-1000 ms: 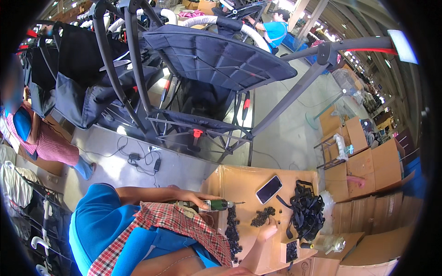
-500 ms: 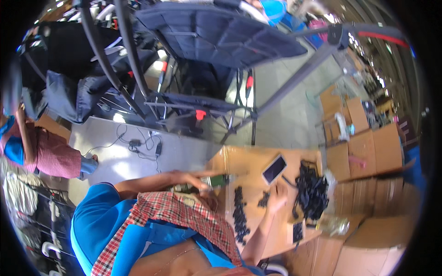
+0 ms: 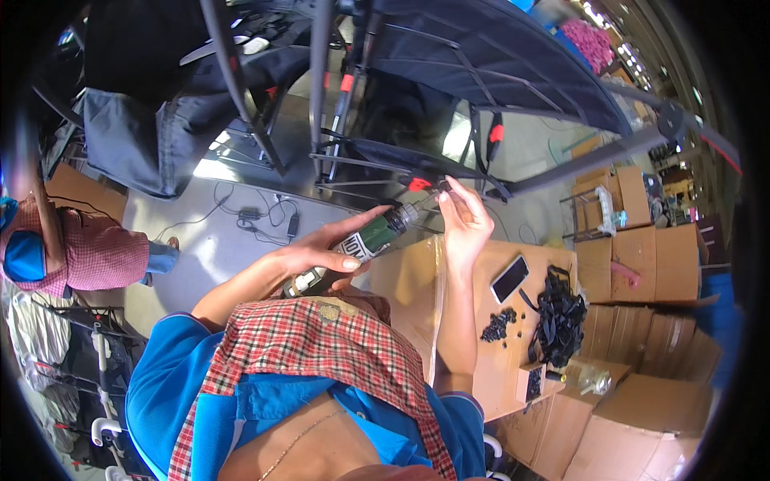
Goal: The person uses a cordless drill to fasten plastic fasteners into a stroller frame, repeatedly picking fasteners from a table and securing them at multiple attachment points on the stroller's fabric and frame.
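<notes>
My left hand (image 3: 321, 254) is wrapped round a green and black electric screwdriver (image 3: 375, 238), held at a slant in front of my chest with its bit pointing up and right. At the bit's end, my right hand (image 3: 465, 224) is closed in a pinch, thumb against fingers. A small dark piece (image 3: 443, 186) shows at those fingertips, too small to name. Just beyond the bit stands a dark folding frame (image 3: 361, 152) with black fabric and red clips (image 3: 419, 184).
On the cardboard-topped table (image 3: 409, 280) lie a phone (image 3: 509, 279), a pile of small black parts (image 3: 499, 325) and a heap of black straps (image 3: 559, 317). Cartons (image 3: 634, 264) stand at right. Cables (image 3: 249, 216) run across the floor. Another person (image 3: 88, 248) stands at far left.
My right hand has risen from the small black parts on the table to the screwdriver's tip. The screwdriver has come up and now tilts. The whole view has shifted.
</notes>
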